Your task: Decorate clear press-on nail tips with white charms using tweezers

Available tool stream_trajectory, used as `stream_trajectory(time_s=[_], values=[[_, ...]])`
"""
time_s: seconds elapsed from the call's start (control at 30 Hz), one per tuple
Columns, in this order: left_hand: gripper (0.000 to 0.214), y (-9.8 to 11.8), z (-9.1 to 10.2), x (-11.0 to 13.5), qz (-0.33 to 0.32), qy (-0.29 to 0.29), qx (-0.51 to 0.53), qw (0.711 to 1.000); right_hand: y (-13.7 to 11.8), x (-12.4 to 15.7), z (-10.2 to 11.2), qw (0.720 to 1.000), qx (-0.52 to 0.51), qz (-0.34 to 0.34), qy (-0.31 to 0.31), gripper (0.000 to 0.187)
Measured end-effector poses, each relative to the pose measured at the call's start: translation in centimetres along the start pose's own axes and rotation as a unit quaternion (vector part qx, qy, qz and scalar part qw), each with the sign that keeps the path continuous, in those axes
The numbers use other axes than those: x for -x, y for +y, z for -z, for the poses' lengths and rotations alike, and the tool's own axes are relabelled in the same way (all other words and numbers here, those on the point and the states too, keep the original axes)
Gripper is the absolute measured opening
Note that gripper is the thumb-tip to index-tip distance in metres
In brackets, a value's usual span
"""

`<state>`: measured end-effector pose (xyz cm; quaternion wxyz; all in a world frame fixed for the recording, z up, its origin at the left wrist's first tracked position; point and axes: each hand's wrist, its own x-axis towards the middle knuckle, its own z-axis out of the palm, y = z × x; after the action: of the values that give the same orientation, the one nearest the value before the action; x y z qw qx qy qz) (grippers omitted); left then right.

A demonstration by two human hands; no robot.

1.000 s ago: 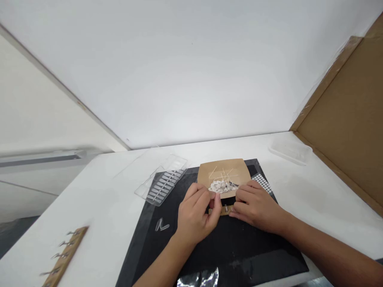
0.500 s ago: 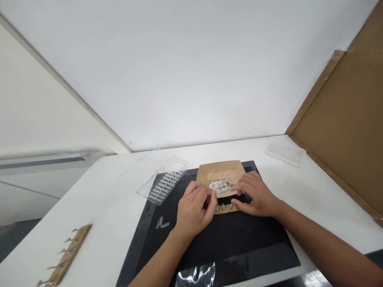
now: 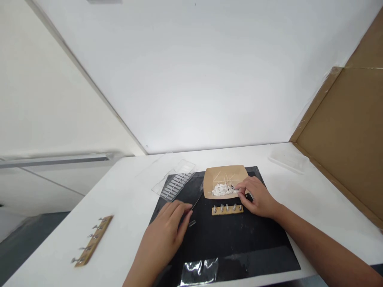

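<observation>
My left hand (image 3: pixel 167 229) is over the left of the black mat (image 3: pixel 233 243), thumb and forefinger slightly apart. Just beyond its fingertips lies a small clear nail tip (image 3: pixel 192 223). A thin dark line runs up from the fingertips; I cannot tell what it is. My right hand (image 3: pixel 257 197) is at the right rim of the brown paper tray (image 3: pixel 211 173), thumb and forefinger together; what is between them is too small to make out. White bits (image 3: pixel 221 189) and thin sticks lie in the tray. In front stands a wooden strip (image 3: pixel 224 212) with several pegs topped by clear pieces.
A clear plastic case (image 3: pixel 176 185) with rows of nail tips lies at the mat's back left. Another wooden strip with metal pegs (image 3: pixel 95 241) is at the table's left. A clear lid (image 3: pixel 287 160) lies at the back right, near the cardboard wall (image 3: pixel 344 115).
My left hand has moved left and toward me, away from the wooden strip. My right hand has drawn off the strip and stays by the tray, baring the whole strip. The view has shifted.
</observation>
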<state>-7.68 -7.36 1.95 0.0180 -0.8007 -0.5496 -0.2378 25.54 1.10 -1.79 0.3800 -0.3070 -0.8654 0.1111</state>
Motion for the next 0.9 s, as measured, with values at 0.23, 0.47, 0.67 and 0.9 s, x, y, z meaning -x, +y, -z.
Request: stream_trajectory(time_s=[0.23, 0.47, 0.67, 0.9], values=[[0.030, -1.0, -3.3, 4.9, 0.099, -0.047, 0.041, 0.993, -0.3, 0.2, -0.3, 1.000, -0.013, 0.001, -0.028, 0.023], [0.035, -0.2, -3.6, 3.5, 0.124, -0.066, 0.044, 0.989, 0.2, 0.2, -0.4, 0.999, -0.017, -0.006, -0.026, 0.023], [0.031, 0.8, -3.2, 3.0, 0.138, -0.053, 0.055, 0.987, 0.0, 0.2, -0.2, 1.000, -0.012, 0.002, -0.027, 0.023], [0.021, 4.7, -2.4, -0.1, 0.116, 0.061, 0.229, 0.965, -1.8, -0.2, -0.4, 0.998, -0.070, -0.007, 0.006, 0.011]])
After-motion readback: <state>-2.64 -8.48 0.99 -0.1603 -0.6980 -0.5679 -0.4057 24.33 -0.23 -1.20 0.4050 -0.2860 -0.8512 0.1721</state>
